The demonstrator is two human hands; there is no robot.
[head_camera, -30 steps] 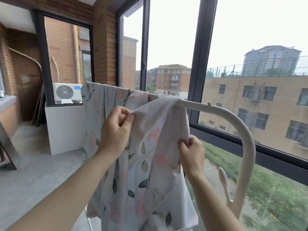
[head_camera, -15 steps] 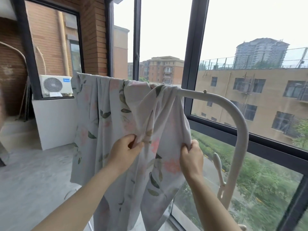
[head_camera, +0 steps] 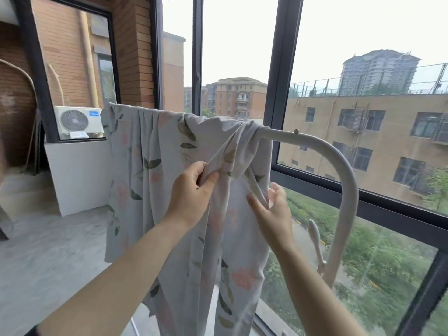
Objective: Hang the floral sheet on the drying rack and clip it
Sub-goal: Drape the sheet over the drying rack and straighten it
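— Where is our sheet (head_camera: 155, 166)?
— Draped over the top bar of the rack (head_camera: 344, 180). On the left it lies spread along the bar; on the right it is bunched up just before the bend. It hangs down in front of us, past our forearms.
— What is our left hand (head_camera: 191, 192) doing?
— It pinches a fold of the sheet between thumb and fingers, just below the bunched part.
— And our right hand (head_camera: 276, 214)?
— Loose, with fingers spread and thumb apart. The sheet's right edge runs down between thumb and fingers, and we see them touch it without squeezing.
— Anything else on the rack?
— A small knob (head_camera: 296, 131) stands on the bar just right of the cloth, and a white lever (head_camera: 315, 238) sits beside the post lower down.
— And around us?
— The window (head_camera: 282, 69) is right behind the rack, an AC unit (head_camera: 77, 121) sits beyond the left pane, and the grey floor (head_camera: 48, 263) lies below.
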